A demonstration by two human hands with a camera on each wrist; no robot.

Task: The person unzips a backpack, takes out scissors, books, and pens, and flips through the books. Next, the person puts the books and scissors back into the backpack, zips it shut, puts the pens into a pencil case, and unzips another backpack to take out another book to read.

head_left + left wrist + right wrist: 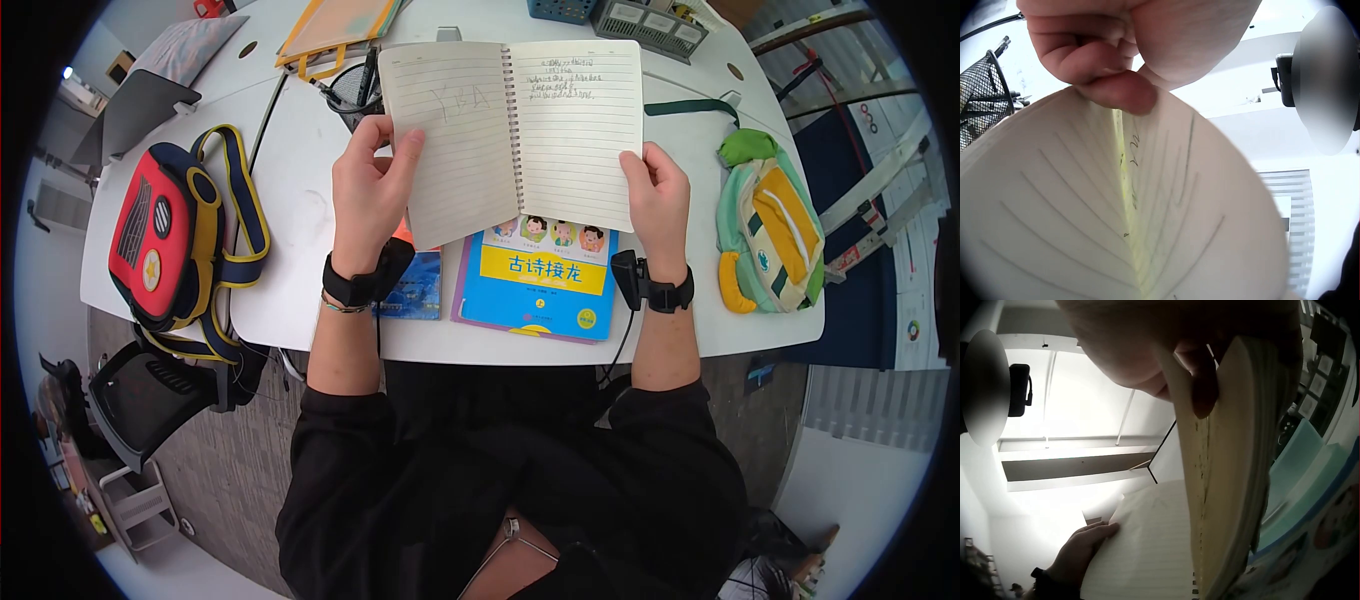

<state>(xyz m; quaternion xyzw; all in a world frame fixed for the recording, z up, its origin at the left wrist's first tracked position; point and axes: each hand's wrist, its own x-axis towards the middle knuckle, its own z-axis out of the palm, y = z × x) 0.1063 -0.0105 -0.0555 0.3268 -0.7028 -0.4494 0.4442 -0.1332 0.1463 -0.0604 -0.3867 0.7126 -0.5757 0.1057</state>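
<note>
A spiral-bound notebook (575, 150) lies open between both hands, held up over the table. Handwriting fills the top lines of its right page; large faint letters show on the left page. My left hand (370, 190) pinches the left page's outer edge, thumb on the page. At the right edge, my right hand (660, 195) grips the notebook with the thumb in front. In the right wrist view a finger (1205, 394) reaches in between the sheets. Below the notebook lie a blue picture-covered book (540, 300) on a purple one and a darker blue book (412, 290).
A red car-shaped backpack (140, 240) lies at the left, a green and yellow bag (775, 225) at the right. Behind the notebook stand a mesh pen holder (352, 95), a grey basket (650, 35) and an orange-edged folder (335, 30). A laptop (140, 110) sits far left.
</note>
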